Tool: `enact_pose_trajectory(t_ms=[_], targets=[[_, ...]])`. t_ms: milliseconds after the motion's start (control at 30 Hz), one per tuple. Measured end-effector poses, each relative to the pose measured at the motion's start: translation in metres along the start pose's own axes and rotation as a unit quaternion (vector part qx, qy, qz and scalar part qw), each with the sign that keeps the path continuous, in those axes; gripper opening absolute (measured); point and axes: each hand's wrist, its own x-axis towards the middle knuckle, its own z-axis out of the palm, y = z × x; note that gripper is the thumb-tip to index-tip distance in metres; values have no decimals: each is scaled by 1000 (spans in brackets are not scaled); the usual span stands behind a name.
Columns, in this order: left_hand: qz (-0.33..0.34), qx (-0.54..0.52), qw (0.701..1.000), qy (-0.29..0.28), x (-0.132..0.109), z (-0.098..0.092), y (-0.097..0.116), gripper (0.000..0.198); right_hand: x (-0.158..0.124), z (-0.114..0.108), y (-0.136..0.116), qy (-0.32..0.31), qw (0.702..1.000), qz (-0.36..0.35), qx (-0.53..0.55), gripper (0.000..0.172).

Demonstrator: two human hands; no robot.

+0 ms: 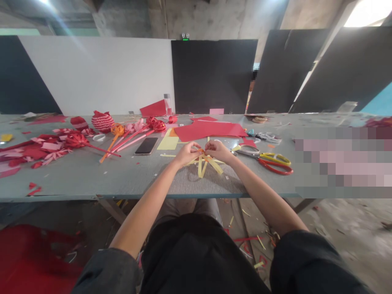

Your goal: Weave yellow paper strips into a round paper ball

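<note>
Both my hands meet over the near middle of the table, pinching at a small craft piece of yellow paper strips [202, 168] with an orange centre. My left hand [190, 152] has its fingers closed on the orange part from the left. From the other side, my right hand [218, 150] pinches the same piece, fingertips almost touching the left ones. Several yellow strips fan out and loop down below my fingers onto the table. The exact grip is partly hidden by the fingers. Right of my right hand lie large scissors [275, 161] with red and yellow handles.
A phone [147, 145], yellow paper [168, 141] and red paper sheets [211, 130] lie beyond my hands. Paper flowers [156, 125] and a red woven ball [103, 121] are at the left. Grey-handled scissors [268, 137] lie behind the large pair. Paper scraps litter the floor.
</note>
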Motion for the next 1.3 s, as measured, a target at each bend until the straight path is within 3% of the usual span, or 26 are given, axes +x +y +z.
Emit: enact_pose_trajectory(t_ms=[367,633,900,1100,1200,1300], targets=[[40,18,999,-1,5,-3,-7,27,0,2,1,11,1000,-13,3,12],[54,58,996,31,6,-6,-9,22,1,1,3,-32,999,-31,-6,15],[20,38,999,5,1,-4,-1,25,1,-1,6,-49,998,-31,5,16],[19,-6,1000,20,-1,-5,5,31,-2,-2,0,-60,997,-41,24,17],[20,-33,999,36,0,-7,6,33,-2,-5,-2,-30,998,-47,41,21],[26,-35,998,34,1,-8,4,34,1,-11,-2,63,996,-37,45,23]])
